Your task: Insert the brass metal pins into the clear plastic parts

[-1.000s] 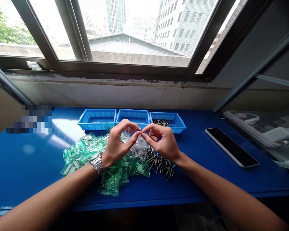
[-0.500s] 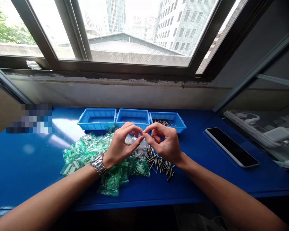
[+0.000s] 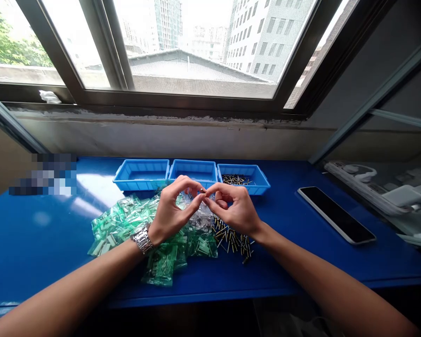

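In the head view, three blue bins stand in a row on the far part of the table. The right bin [image 3: 260,188] holds a loose layer of thin, dark and shiny pins; the ribbed inside of the left bin [image 3: 140,186] is in plain sight, and the middle bin [image 3: 194,164] is partly hidden by the fingers. On the near side of the bins, the left hand [image 3: 173,208] and right hand [image 3: 236,210] meet at the fingertips, each with thumb and forefinger pinching a small dark piece [image 3: 202,191], raised over the piles; its exact shape is too small to tell. A silver watch [image 3: 142,238] circles the left wrist. Green plastic packets [image 3: 121,220] are heaped to the left and under the left hand, with clear packets [image 3: 201,217] between them and a loose heap of metal pins [image 3: 231,236] on the right. All lie on the glossy blue table [image 3: 273,276]. Further right a phone [image 3: 337,215] lies flat, dark screen up, near a clear-walled space with white earphones [image 3: 365,173] and a white plug [image 3: 405,195]. Beyond the table rise a pale wall [image 3: 161,138] and a dark-framed window [image 3: 178,97], with buildings and trees outside.
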{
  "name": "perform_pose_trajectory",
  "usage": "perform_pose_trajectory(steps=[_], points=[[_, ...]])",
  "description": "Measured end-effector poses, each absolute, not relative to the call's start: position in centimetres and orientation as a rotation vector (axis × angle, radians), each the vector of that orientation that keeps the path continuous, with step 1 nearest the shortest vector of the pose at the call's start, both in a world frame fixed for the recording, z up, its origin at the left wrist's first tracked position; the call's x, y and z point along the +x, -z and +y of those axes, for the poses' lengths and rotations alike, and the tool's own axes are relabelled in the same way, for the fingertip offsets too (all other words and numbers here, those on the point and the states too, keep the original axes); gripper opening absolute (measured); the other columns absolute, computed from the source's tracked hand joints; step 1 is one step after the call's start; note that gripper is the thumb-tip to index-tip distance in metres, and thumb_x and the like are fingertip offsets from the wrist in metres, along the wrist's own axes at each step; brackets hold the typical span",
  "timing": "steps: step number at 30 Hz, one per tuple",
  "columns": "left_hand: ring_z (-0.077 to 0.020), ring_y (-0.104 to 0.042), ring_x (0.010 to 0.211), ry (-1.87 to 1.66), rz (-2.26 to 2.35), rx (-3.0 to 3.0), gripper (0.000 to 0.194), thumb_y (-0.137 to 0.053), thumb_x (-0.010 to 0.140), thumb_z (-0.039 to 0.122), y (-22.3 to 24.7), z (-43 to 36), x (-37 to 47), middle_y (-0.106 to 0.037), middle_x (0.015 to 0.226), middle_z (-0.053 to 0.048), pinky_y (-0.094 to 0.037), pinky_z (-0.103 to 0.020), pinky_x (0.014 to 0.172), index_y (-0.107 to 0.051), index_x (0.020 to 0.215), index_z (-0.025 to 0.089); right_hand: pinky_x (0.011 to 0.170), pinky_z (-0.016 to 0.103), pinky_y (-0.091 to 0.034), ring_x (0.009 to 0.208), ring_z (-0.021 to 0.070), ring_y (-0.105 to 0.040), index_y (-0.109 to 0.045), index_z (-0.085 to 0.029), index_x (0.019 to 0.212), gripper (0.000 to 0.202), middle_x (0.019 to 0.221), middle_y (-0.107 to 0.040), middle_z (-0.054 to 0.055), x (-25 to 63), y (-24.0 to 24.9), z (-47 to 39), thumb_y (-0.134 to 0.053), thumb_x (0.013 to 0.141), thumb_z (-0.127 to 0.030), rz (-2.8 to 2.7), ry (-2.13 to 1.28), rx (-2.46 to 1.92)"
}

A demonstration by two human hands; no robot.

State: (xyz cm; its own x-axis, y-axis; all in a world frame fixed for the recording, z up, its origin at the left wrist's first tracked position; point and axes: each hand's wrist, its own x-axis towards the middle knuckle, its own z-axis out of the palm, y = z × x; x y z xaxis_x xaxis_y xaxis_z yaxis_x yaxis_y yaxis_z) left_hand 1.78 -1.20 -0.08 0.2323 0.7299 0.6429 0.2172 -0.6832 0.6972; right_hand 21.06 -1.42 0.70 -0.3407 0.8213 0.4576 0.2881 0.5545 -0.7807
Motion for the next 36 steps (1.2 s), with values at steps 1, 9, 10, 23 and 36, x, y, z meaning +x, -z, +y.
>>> perform_pose_trajectory(steps=[1, 9, 10, 23, 36], points=[[-0.0171, -0.057, 0.081, -1.457, 0.867, 2.043, 0.007, -0.069, 0.095, 0.027, 0.1, -1.2, 1.8, -0.065, 0.087, -0.003, -0.049, -0.035, 0.074, -0.068, 0.097, 0.02, 0.048, 0.025, -0.034, 0.048, 0.008, -0.036, -0.072, -0.018, 0.089, 0.006, 0.055, -0.04, -0.008, 21.1, -0.7, -1.4, -0.074, 0.087, -0.023, -1.89, -0.741, -0.907], [-0.0173, -0.059, 0.081, -1.46, 0.918, 2.03, 0.009, -0.068, 0.096, 0.029, -0.1, -1.0, 1.7, -0.067, 0.09, -0.004, -0.05, -0.035, 0.074, -0.069, 0.098, 0.02, 0.049, 0.026, -0.036, 0.048, 0.009, -0.039, -0.071, -0.019, 0.089, 0.008, 0.055, -0.04, -0.008, 21.4, -0.9, -1.4, -0.072, 0.089, -0.027, -1.82, -0.604, -0.955], [-0.0172, -0.059, 0.081, -1.448, 0.926, 2.04, 0.009, -0.068, 0.096, 0.029, -0.1, -1.0, 1.8, -0.067, 0.09, -0.004, -0.05, -0.035, 0.074, -0.069, 0.097, 0.02, 0.049, 0.026, -0.036, 0.048, 0.0091, -0.039, -0.071, -0.019, 0.089, 0.007, 0.055, -0.04, -0.007, 21.4, -0.9, -1.5, -0.072, 0.089, -0.027, -1.805, -0.578, -0.959], [-0.017, -0.059, 0.081, -1.373, 0.907, 2.117, 0.008, -0.067, 0.096, 0.027, -0.1, -1.1, 2.0, -0.067, 0.087, -0.003, -0.049, -0.033, 0.073, -0.067, 0.095, 0.019, 0.05, 0.027, -0.037, 0.048, 0.0094, -0.04, -0.071, -0.02, 0.09, 0.007, 0.055, -0.042, -0.007, 21.6, -1.2, -1.5, -0.071, 0.089, -0.027, -1.838, -0.51, -0.922], [-0.0171, -0.06, 0.083, -1.464, 0.963, 2.008, 0.014, -0.057, 0.102, 0.03, 0.2, -0.9, 1.8, -0.066, 0.094, -0.004, -0.049, -0.034, 0.075, -0.066, 0.107, 0.021, 0.051, 0.027, -0.034, 0.047, 0.0099, -0.035, -0.074, -0.019, 0.083, 0.016, 0.052, -0.039, -0.007, 25.3, -2.9, 1.4, -0.069, 0.09, -0.033, -1.92, -0.205, -1.104]])
